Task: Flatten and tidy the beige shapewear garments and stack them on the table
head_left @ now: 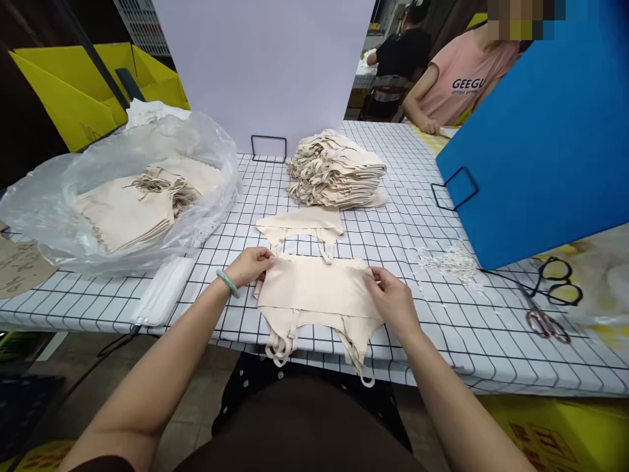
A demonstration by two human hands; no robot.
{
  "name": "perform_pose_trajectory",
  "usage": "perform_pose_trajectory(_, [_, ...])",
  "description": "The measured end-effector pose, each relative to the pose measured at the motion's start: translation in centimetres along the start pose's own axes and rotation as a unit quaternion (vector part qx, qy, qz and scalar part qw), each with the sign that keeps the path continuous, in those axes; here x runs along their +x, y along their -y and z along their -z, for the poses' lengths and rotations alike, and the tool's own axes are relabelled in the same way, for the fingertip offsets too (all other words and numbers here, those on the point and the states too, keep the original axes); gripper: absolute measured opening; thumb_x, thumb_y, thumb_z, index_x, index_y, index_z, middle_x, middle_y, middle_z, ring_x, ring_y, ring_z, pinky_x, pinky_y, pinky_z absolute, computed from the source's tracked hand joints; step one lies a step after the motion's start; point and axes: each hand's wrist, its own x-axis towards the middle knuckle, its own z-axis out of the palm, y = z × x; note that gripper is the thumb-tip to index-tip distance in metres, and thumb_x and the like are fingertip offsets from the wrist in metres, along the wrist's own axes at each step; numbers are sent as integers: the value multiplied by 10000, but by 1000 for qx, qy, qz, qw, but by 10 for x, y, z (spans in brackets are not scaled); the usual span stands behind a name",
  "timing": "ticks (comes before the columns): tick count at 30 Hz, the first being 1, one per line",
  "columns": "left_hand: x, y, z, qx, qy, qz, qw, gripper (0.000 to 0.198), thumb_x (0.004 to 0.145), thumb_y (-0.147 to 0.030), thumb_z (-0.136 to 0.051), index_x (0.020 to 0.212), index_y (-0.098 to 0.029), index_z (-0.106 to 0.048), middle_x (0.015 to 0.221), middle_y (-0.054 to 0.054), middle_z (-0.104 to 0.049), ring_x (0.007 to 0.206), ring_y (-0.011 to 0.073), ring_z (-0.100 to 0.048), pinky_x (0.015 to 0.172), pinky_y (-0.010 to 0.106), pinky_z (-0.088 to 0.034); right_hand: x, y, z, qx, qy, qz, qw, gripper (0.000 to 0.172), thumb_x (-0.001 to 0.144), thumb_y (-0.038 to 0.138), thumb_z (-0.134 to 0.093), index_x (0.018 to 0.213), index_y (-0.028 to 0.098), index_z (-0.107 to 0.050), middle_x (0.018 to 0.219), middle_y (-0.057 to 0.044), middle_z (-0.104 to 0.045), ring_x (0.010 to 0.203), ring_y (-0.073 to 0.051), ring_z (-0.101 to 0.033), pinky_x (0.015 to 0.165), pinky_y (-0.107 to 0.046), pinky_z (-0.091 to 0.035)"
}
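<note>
Right hand [394, 303] pinches crosswise beige garment [319, 285], straps [289, 343] nearward.

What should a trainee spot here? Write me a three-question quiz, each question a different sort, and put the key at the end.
1. True or false: the left hand and the right hand both touch the front cream garment.

2. Multiple choice: on which side is the green bracelet worn?
A) Right
B) Left
C) Both

3. Fill in: the cutting tool beside the black glasses is a pair of ____.

Key: 1. True. 2. B. 3. scissors.
</note>
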Motion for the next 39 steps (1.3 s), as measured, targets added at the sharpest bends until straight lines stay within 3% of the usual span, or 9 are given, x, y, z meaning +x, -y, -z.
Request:
perform_pose_trajectory(5, [6,2,13,50,6,-93,994,187,733,-334,-706,756,-173,-613,770,23,-665,686,148,-611,633,283,-523,5,3,1,-71,-15,34,997,304,850,447,-546,1008,224,-680,850,-48,-690,646,-185,-582,707,-348,-476])
perform_pose_trajectory(9, [20,-3,19,235,-96,-92,963,154,807,-314,-646,890,-185,-657,902,56,-701,763,192,-633,742,350,-521,25,2,-2,-157,-10,104,982,346,831,342,-544,1134,213,-650,1055,-102,-672,774,-224,-602,792,-397,-484])
perform_pose_trajectory(14, [77,-20,15,391,-188,-129,892,487,830,-291,-672,1280,-134,-568,1332,171,-565,1165,289,-554,974,427,-431,89,27,-28,-199,-9,115,973,377,872,420,-558,1176,206,-621,1025,-115,-678,936,-282,-606,827,-422,-473])
perform_pose_trajectory(17, [115,-34,17,405,-174,-109,891,344,811,-213,-661,1145,-137,-648,1229,166,-613,1118,301,-580,962,451,-429,131,52,-59,-209,77,52,974,298,776,324,-675,1043,194,-652,946,-109,-702,940,-292,-607,823,-412,-477])
perform_pose_trajectory(20, [128,-46,28,406,-224,-110,879,333,815,-131,-578,1137,-171,-651,1267,185,-582,1186,328,-552,987,486,-414,145,72,-75,-147,119,93,978,231,792,183,-602,1018,188,-648,1064,-85,-708,958,-223,-619,859,-350,-478])
perform_pose_trajectory(25, [69,-34,29,353,-252,-252,865,315,842,-200,-566,1152,-233,-609,1257,143,-589,1269,318,-497,1079,484,-367,101,65,-25,-55,140,184,971,256,843,262,-586,1090,215,-635,1074,-48,-687,911,-180,-621,854,-339,-473])
perform_pose_trajectory(30, [2,13,14,319,-205,-167,910,114,825,-317,-616,850,-206,-609,872,63,-632,824,240,-605,799,408,-485,43,15,29,-156,69,79,982,156,836,344,-549,852,222,-646,842,-47,-674,751,-196,-590,736,-354,-456])
perform_pose_trajectory(34, [-11,30,10,234,-176,-89,952,145,801,-337,-640,854,-204,-618,771,11,-613,723,180,-582,696,317,-475,22,-14,25,-166,31,32,985,299,819,497,-557,891,221,-647,848,-53,-664,742,-217,-593,679,-364,-441])
perform_pose_trajectory(39, [-11,24,2,254,-165,-94,948,133,769,-305,-677,839,-212,-613,779,-2,-601,763,182,-590,703,300,-461,14,-20,3,-202,4,39,979,399,775,615,-590,884,237,-651,876,-67,-654,850,-276,-586,681,-390,-429])
